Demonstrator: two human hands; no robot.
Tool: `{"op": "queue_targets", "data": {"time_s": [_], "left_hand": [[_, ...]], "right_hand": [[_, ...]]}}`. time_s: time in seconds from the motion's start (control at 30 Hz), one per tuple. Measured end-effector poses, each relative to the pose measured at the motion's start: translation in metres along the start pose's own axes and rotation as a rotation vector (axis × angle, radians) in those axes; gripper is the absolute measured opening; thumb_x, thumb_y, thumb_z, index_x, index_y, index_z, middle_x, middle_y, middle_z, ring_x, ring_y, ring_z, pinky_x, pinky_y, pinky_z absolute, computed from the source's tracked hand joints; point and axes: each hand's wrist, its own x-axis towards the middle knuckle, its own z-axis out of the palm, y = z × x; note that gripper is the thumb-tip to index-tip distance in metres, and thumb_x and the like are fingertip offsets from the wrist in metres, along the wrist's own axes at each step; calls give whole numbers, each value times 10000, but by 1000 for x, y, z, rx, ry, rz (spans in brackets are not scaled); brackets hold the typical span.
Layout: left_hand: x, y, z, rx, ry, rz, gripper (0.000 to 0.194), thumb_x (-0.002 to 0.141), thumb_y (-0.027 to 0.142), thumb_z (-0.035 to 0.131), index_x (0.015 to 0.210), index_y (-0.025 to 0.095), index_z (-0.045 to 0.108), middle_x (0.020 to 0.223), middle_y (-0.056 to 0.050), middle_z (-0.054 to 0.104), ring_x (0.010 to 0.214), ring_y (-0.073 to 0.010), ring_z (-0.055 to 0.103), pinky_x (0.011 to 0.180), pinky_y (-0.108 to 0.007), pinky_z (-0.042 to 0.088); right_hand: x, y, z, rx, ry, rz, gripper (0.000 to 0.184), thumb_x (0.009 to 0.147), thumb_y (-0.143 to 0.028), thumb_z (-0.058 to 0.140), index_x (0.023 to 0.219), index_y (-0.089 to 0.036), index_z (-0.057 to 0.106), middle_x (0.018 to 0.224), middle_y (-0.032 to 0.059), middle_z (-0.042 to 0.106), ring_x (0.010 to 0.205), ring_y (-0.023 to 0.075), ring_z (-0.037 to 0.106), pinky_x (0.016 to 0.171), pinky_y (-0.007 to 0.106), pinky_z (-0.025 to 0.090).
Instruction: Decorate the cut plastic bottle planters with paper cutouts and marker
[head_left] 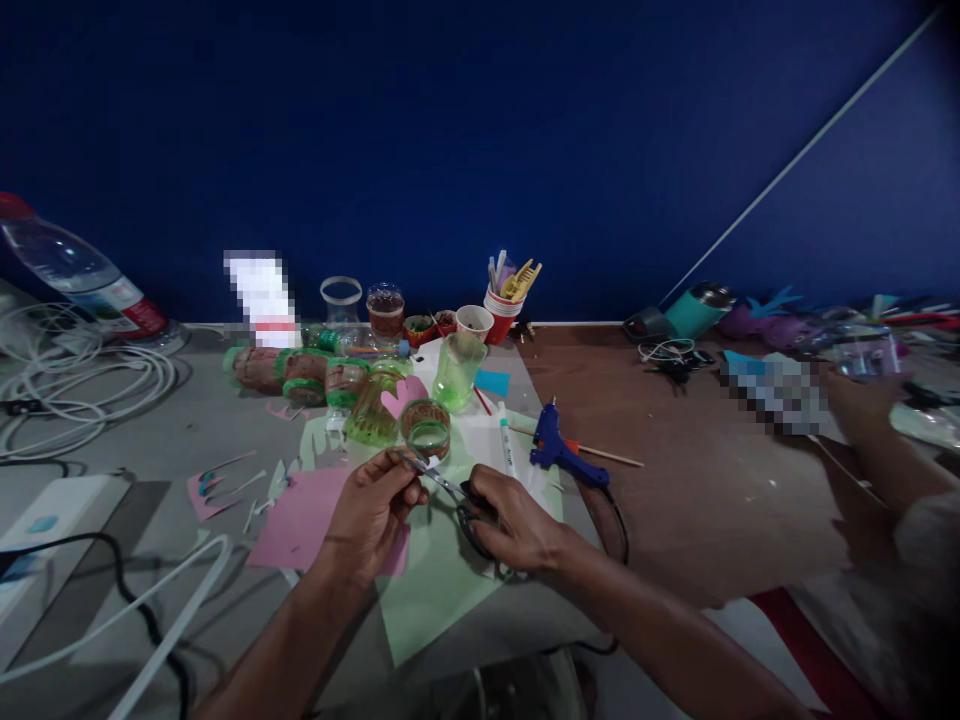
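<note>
My right hand (pixel 517 515) is closed around the black handles of a pair of scissors (pixel 442 482), whose blades point left. Thumb and fingers pinched, my left hand (pixel 371 510) meets the blade tips. A small white piece of paper (pixel 433 463) sticks out at the blades by those fingertips; most of what the pinch covers is hidden. Beneath both hands lies a light green sheet (pixel 442 590), partly over a pink sheet (pixel 300 515). Just beyond are a cut bottle ring (pixel 426 425) with a brown band, and a pink heart-like paper cutout (pixel 403 396).
A blue glue gun (pixel 559 450) and a marker (pixel 507 445) lie to the right. Green cut bottles (pixel 457 372), painted bottle pieces (pixel 259 370) and red cups with cutlery (pixel 504 312) stand behind. White cables (pixel 105 385) coil left. Another person's arm (pixel 870 420) reaches in at right.
</note>
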Motion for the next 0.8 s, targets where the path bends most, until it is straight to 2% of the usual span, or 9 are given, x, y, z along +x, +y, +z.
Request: {"op": "queue_targets", "data": {"time_s": [0.57,0.8], "left_hand": [[0,-1,0,74,-11,-11,231,554,236,778,581,145,567,491,65,486,423,-46,427,478,-200,425],[4,-3,-6,199,29,76,192,588,235,743,629,138,582,516,60,514,409,-40,442,446,-180,372]], "right_hand": [[1,-2,2,-50,-51,77,158,704,-157,463,696,-212,315,688,-31,370,606,119,337,568,242,240],[1,-2,0,-141,-80,72,123,723,-153,474,712,-204,362,712,-26,387,619,117,353,576,243,254]]}}
